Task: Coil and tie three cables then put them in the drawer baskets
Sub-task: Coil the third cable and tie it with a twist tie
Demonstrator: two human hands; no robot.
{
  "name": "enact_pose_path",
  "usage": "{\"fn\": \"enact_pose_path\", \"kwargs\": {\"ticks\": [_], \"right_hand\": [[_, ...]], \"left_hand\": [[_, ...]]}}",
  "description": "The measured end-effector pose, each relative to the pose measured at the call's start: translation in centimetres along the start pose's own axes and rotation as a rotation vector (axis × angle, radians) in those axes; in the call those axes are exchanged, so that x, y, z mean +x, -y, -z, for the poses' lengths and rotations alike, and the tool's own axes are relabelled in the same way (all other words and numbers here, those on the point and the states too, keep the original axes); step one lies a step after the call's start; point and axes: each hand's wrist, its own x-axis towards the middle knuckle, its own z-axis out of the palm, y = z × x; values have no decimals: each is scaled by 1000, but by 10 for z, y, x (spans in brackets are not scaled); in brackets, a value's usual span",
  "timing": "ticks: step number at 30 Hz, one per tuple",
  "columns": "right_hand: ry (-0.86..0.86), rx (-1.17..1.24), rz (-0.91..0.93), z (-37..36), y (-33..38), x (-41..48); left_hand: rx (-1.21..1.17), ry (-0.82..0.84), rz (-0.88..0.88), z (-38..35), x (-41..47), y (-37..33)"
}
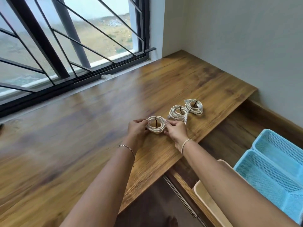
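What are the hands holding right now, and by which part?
The nearest coiled white cable, held by its outer rim on opposite sides: the left hand pinches the left edge of the coil, and the right hand pinches the right edge.

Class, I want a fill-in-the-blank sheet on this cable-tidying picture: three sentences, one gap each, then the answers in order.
1. On the wooden table lie ____ coiled white cables.
2. The left hand and the right hand together hold just ____ of them, the nearest coil.
3. The nearer mesh basket at the right is coloured ____.

Missing words: three; one; blue.
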Motion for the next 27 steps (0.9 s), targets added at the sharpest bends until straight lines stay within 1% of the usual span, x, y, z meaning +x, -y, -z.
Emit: {"fn": "enact_pose_path", "kwargs": {"ticks": [3, 6, 10, 13, 16, 18, 20, 22, 24, 27], "right_hand": [[-28, 9, -30, 3, -1, -2], [-81, -44, 11, 13, -2, -2], [-173, -133, 67, 34, 0, 0], [-319, -245, 133, 50, 0, 4], [-418, -224, 121, 59, 1, 5], [-447, -218, 105, 61, 2, 7], [-406, -215, 45, 62, 6, 10], [-315, -255, -25, 61, 11, 16], [-256, -296, -54, 59, 16, 22], [-239, -276, -84, 56, 23, 26]], "left_hand": [[91, -33, -12, -3, 7, 3], [130, -73, -17, -3, 12, 5], [25, -75, 16, -1, 16, 7], [-13, -74, 35, -1, 14, 4], [-8, -74, 31, -2, 10, 2], [20, -66, 30, -1, 10, 3], [109, -56, 4, -2, 11, 3], [283, -27, -53, -3, 16, 2], [424, 8, -103, -6, 18, -2], [507, 52, -127, -11, 18, -7]]}}
